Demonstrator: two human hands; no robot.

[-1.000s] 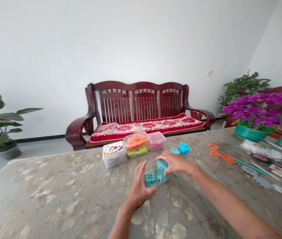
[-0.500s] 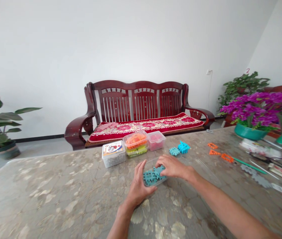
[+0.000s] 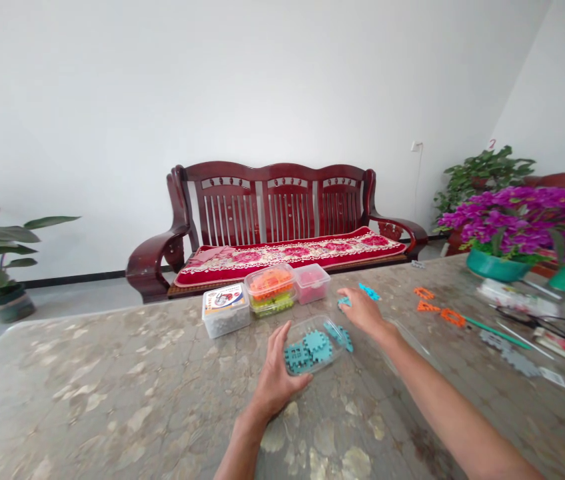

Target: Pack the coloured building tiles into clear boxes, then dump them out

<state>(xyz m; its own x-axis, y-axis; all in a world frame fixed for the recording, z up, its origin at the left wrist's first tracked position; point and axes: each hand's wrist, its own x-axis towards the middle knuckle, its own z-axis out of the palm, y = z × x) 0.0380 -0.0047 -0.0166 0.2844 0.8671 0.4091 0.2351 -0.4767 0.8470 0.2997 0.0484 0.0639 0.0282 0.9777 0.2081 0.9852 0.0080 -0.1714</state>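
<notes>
A clear plastic box (image 3: pixel 318 345) lies on the marbled table (image 3: pixel 112 400) holding several teal toothed building pieces (image 3: pixel 307 350). My left hand (image 3: pixel 277 373) grips the box's near left side, thumb up along its wall. My right hand (image 3: pixel 362 310) reaches past the box to loose teal pieces (image 3: pixel 368 291) on the table, its fingers curled down onto them; whether it has a hold on one is hidden.
Three lidded boxes stand at the far edge: grey pieces (image 3: pixel 226 310), orange and green pieces (image 3: pixel 271 289), pink pieces (image 3: pixel 312 282). Orange pieces (image 3: pixel 435 308), grey pieces (image 3: pixel 507 350), a green stick (image 3: pixel 497 331) and purple flowers in a teal pot (image 3: pixel 500 257) are at right. A wooden bench (image 3: pixel 282 227) stands behind.
My right hand left the box, where it was setting teal pieces, and moved away and to the right onto the loose teal pieces. The left hand stayed on the box.
</notes>
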